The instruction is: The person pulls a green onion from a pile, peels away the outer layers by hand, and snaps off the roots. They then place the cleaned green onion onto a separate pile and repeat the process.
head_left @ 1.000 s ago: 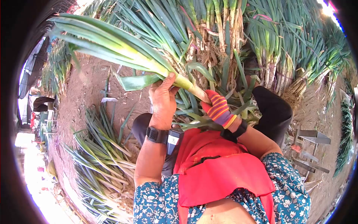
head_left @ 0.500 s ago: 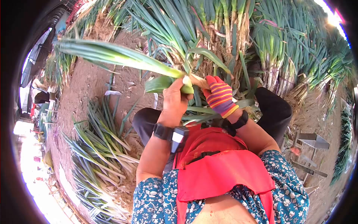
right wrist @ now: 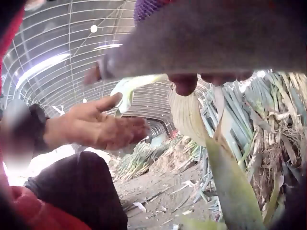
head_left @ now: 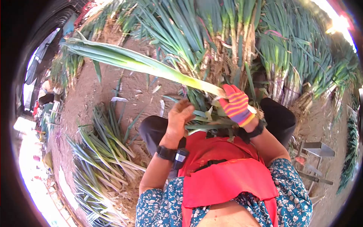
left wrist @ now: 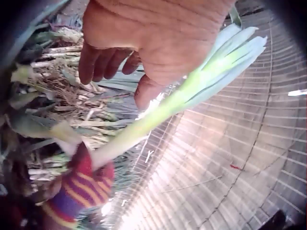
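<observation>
Left hand point(head_left: 178, 119) has come off the leek point(head_left: 143, 65); half a second back it was gripping the stalk at a folded leaf. Now it sits below the stalk, fingers loosely bent, holding nothing. My gloved right hand point(head_left: 238, 107) keeps its narrow grip round the pale lower end; the leek slants away from it, green tips well out beyond my left hand. Just beneath my right hand, a broad leaf point(right wrist: 232, 184) hangs by its pale base. My reading: that outer leaf has been pulled down, leaving the stalk cleaner, though bits near the grip may want another pull. More loose leaves point(head_left: 206, 123) lie between my hands, lower down. Hard to make out: the root end, covered by my glove; whether the hanging leaf is still joined or only pinched, cannot tell. A dark blur cuts across the right wrist view, hiding most of that hand.
</observation>
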Motion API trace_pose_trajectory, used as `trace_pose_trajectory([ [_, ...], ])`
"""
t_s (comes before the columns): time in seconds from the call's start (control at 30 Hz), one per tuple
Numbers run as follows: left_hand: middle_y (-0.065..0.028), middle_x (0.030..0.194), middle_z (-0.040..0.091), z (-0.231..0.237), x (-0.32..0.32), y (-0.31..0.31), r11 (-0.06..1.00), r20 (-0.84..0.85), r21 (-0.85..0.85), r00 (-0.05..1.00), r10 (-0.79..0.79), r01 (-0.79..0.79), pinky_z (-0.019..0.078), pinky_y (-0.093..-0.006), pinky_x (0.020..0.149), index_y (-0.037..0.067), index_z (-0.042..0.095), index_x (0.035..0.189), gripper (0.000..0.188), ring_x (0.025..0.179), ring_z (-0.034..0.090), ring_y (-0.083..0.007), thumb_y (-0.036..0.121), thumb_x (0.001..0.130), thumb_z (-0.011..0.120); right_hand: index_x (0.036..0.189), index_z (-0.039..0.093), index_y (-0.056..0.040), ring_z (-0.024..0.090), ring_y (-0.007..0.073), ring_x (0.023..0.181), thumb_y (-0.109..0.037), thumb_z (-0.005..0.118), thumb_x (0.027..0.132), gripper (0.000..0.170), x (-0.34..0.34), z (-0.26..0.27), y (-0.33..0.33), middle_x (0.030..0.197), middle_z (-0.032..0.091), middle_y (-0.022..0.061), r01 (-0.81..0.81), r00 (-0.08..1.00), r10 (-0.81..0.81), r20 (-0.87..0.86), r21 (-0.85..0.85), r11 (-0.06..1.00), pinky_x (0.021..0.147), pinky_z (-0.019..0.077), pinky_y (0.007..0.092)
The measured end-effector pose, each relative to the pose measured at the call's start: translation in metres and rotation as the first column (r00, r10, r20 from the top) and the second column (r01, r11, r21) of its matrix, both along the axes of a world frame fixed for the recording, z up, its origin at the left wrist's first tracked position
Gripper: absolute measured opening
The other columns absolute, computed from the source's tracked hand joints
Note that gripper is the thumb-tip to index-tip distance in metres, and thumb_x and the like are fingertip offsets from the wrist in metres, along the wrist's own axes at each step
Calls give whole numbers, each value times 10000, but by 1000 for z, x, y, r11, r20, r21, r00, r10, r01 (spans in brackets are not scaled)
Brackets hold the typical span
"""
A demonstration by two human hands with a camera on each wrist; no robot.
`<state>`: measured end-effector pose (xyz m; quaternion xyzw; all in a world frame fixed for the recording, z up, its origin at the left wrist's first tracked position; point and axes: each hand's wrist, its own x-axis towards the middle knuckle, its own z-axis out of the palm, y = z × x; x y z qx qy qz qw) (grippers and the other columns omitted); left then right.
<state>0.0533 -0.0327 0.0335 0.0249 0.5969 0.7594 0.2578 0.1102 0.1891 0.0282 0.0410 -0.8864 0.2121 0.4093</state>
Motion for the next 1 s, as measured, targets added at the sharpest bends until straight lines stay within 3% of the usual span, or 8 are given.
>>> trace_pose_trajectory([
  [0.13,-109,1060,603,54,-21,2,936,-134,344,982,130,-77,496,-368,805,37,531,1107,358,980,591,-240,227,834,665,1023,554,-36,587,357,737,-140,715,621,445,9,-11,-7,841,591,154,-86,981,106,160,-128,988,616,484,433],
  [0.23,-167,914,637,51,-26,2,929,-51,343,985,167,-140,506,-415,798,4,544,943,226,872,631,-278,185,851,641,1114,518,-60,574,338,868,-204,718,648,527,17,-14,-20,955,581,134,-36,989,30,145,41,999,731,457,428],
  [0.37,-166,893,640,39,-24,-9,866,98,430,967,236,-255,526,-428,795,-14,550,950,146,894,639,-321,8,815,601,1216,488,-75,541,333,1016,-332,746,667,659,17,3,-24,1147,526,148,-134,950,137,280,-28,991,861,415,432],
  [0.6,-196,975,630,44,-32,-30,870,-3,491,998,58,-49,489,-443,875,-21,545,974,205,987,604,-353,-44,777,598,1165,525,-6,602,353,860,-266,728,740,538,-1,-9,-12,934,609,189,-317,696,407,592,-255,913,743,482,374],
  [0.73,-159,1033,628,40,-36,-41,884,-65,461,997,-47,72,449,-450,926,-11,581,1041,244,1021,589,-327,35,805,622,1106,580,-2,618,330,779,-262,737,727,485,0,-22,-17,860,637,179,-321,692,457,559,-329,888,680,490,365],
  [0.87,-127,1077,617,58,-41,-79,980,-155,7,969,-193,197,451,-364,902,-37,536,1170,409,1012,586,-227,174,836,641,1047,610,-10,626,272,712,-159,755,706,400,7,-36,-15,785,640,141,-302,821,442,362,-381,874,645,489,352],
  [0.97,-110,1054,628,69,-61,-155,875,-391,-481,906,-161,-52,484,-298,837,-43,512,1213,491,955,609,-180,216,822,657,1019,623,-13,627,282,738,-150,730,729,338,5,-32,14,844,650,153,-178,842,262,472,-214,960,668,489,345],
  [1.0,-113,1050,633,67,-66,-188,873,-370,-463,928,-31,-156,488,-298,829,-42,521,1208,486,962,615,-182,231,828,652,1016,625,-13,626,285,747,-149,721,737,325,2,-41,37,861,651,157,-189,858,269,437,-217,958,679,488,345],
])
